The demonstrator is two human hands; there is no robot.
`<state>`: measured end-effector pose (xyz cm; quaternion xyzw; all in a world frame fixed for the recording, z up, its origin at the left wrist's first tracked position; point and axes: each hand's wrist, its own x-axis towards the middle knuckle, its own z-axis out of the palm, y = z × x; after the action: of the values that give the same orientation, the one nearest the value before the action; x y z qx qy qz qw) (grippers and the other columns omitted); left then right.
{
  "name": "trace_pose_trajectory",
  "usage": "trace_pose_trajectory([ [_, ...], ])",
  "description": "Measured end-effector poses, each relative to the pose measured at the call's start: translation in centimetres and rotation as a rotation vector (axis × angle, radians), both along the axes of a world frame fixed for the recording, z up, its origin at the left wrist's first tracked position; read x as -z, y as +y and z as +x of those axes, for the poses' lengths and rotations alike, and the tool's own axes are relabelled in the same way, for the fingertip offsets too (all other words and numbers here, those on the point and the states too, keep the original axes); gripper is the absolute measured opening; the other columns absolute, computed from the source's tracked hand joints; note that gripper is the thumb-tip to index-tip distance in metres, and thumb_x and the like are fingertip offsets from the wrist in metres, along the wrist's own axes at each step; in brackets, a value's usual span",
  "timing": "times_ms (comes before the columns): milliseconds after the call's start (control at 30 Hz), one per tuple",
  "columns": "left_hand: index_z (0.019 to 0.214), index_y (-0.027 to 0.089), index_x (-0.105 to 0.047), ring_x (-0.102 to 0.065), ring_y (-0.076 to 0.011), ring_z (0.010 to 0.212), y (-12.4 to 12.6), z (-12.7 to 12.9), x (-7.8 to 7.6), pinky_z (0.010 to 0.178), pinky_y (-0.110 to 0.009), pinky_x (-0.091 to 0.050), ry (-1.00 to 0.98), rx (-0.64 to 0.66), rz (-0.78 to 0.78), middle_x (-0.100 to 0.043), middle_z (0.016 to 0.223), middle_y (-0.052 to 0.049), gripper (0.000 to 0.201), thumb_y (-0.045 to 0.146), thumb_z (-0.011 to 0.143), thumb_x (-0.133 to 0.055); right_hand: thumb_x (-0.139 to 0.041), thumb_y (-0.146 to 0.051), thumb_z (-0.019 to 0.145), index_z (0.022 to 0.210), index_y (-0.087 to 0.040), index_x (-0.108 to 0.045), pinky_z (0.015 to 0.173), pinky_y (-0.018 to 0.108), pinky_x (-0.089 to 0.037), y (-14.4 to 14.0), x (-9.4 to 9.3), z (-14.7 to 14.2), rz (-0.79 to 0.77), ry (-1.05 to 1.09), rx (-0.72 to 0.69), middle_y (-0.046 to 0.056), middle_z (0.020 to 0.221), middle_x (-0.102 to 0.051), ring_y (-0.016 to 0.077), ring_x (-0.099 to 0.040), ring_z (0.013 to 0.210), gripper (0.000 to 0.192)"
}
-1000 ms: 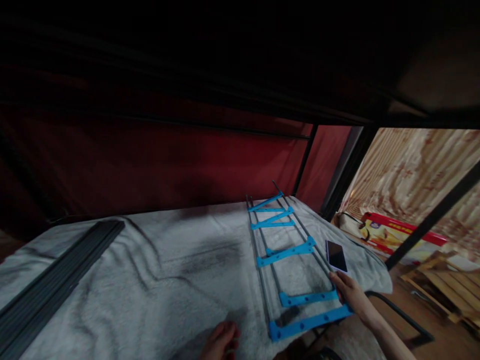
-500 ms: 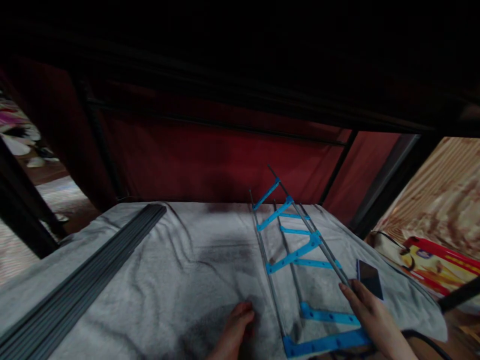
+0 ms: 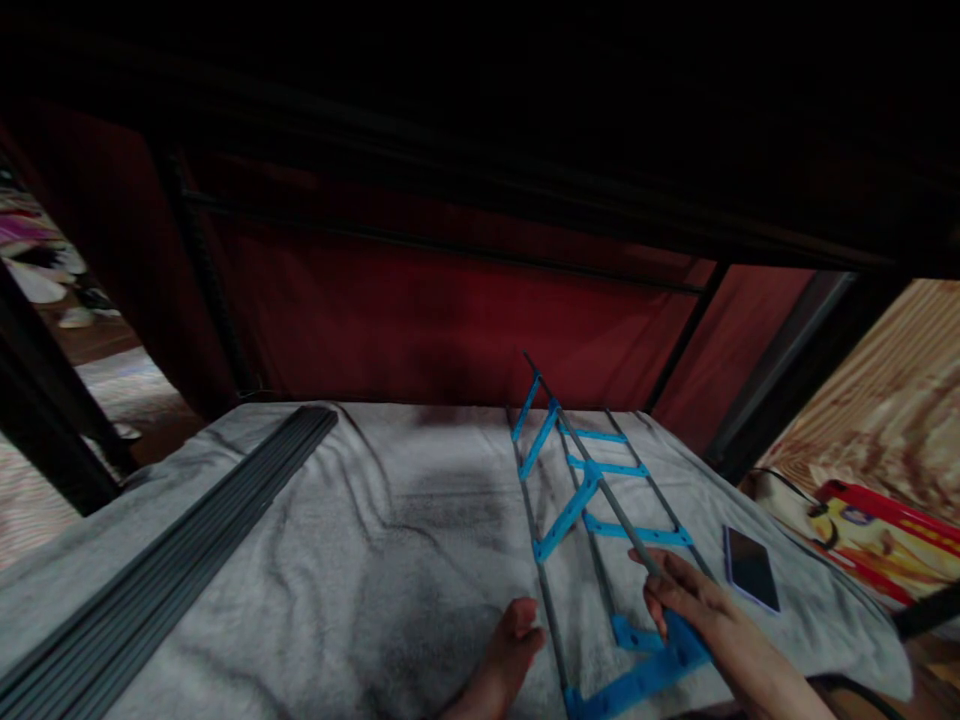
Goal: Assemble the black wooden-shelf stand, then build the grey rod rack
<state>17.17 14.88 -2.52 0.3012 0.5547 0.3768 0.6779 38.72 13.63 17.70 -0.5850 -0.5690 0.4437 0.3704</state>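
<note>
holding: right hand (image 3: 690,597) grip round one rod (image 3: 622,518) | left hand (image 3: 507,650) grip loosely parted | two blue-barred frames (image 3: 568,513) | one phone (image 3: 751,568)

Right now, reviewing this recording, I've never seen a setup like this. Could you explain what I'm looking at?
There is no machine here: these are a person's bare hands, seen by one camera worn on the head, looking forward and down. A pale grey blanket covers the surface. The right hand holds a grey rod of one ladder-like frame, its right side tilted up; a second frame lies beneath. The left hand is beside them, holding nothing visible. Dark grey rods lie at left, a phone at right.
</note>
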Motion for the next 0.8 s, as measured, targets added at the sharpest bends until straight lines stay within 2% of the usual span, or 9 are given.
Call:
trace_pose_trajectory([
  [133,0.118,0.018,-0.06,-0.057,-0.0307,0.12,-1.4,0.8,0.0,0.098,-0.035,-0.047,0.033,0.092,0.135,-0.061,0.132,-0.014,0.06,0.03,0.06,-0.07,-0.063,-0.061,0.077,0.123,-0.018,-0.057,0.058,0.031,-0.048,-0.3,0.1,-1.5,0.01,0.065,0.01,-0.002,0.06,-0.057,0.0168,-0.053,0.054,0.063],
  [267,0.126,0.019,-0.06,-0.058,-0.0286,0.119,-2.6,1.3,-0.6,0.096,-0.033,-0.049,0.098,0.094,0.224,-0.06,0.136,-0.013,0.061,0.031,0.066,-0.067,-0.063,-0.062,0.078,0.137,-0.015,-0.044,0.061,0.031,-0.049,-0.1,0.8,-1.8,-0.03,0.092,0.046,-0.001,0.067,-0.061,0.0166,-0.055,0.057,0.077],
  [400,0.132,0.02,-0.058,-0.056,-0.0257,0.122,-3.1,1.6,-1.0,0.094,-0.031,-0.049,0.111,0.138,0.331,-0.059,0.137,-0.012,0.062,0.027,0.07,-0.065,-0.067,-0.064,0.072,0.14,-0.017,-0.042,0.058,0.031,-0.05,1.0,0.9,-1.1,-0.024,0.087,0.068,0.0,0.077,-0.063,0.0166,-0.058,0.059,0.086],
  [533,0.128,0.023,-0.06,-0.056,-0.0242,0.122,-2.7,0.8,0.1,0.096,-0.03,-0.049,0.117,0.088,0.31,-0.057,0.139,-0.008,0.058,0.028,0.071,-0.065,-0.071,-0.061,0.07,0.14,-0.02,-0.041,0.054,0.029,-0.051,3.3,-0.3,-0.6,-0.07,0.08,0.075,0.003,0.09,-0.067,0.0147,-0.059,0.061,0.086],
  [700,0.117,0.019,-0.063,-0.061,-0.0273,0.109,-1.6,-1.1,2.1,0.093,-0.033,-0.05,0.085,0.011,0.217,-0.061,0.131,-0.013,0.056,0.029,0.063,-0.073,-0.064,-0.055,0.079,0.143,-0.017,-0.034,0.046,0.027,-0.047,6.7,-1.5,-1.6,-0.15,0.046,-0.031,0.0,0.075,-0.067,0.0138,-0.056,0.052,0.081],
  [800,0.117,0.02,-0.063,-0.061,-0.0257,0.104,-1.7,-2.7,1.9,0.096,-0.033,-0.047,0.091,-0.061,0.185,-0.063,0.121,-0.011,0.054,0.025,0.063,-0.071,-0.067,-0.049,0.074,0.137,-0.018,-0.039,0.047,0.027,-0.047,8.4,-1.0,-2.6,-0.114,-0.004,0.041,0.0,0.075,-0.068,0.0147,-0.056,0.052,0.076],
])
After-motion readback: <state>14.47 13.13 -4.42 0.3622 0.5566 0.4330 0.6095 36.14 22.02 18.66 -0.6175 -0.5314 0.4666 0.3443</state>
